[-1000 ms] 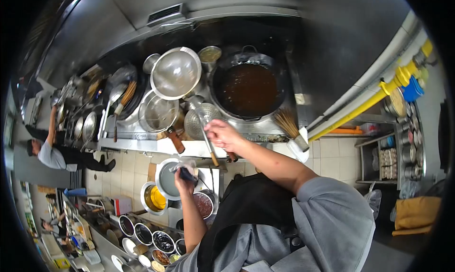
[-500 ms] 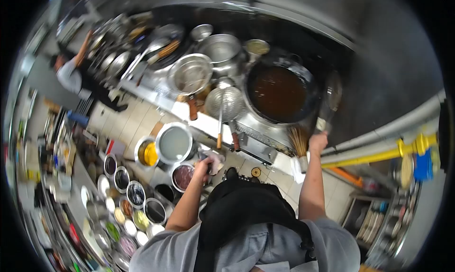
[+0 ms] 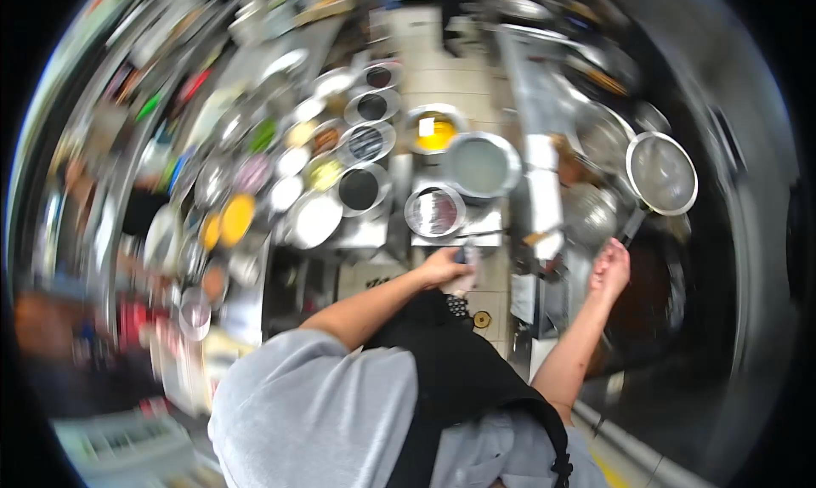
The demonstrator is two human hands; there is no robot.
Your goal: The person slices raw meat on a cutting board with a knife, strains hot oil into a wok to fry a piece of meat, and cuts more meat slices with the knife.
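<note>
Tiled floor (image 3: 455,80) stretches toward twelve o'clock; the person's right hand (image 3: 610,269) grips a strainer (image 3: 661,173) pointing toward one o'clock, while the left hand (image 3: 442,269) clutches a blurred bundle (image 3: 473,271).

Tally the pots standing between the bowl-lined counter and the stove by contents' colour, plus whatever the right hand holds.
Pot with yellow contents: 1
Pot with pale grey contents: 1
Pot with reddish contents: 1
Strainer in right hand: 1
Total: 4

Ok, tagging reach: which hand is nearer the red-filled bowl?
Left. The left hand is just short of the red-filled bowl; the right hand is farther off rightward.
</note>
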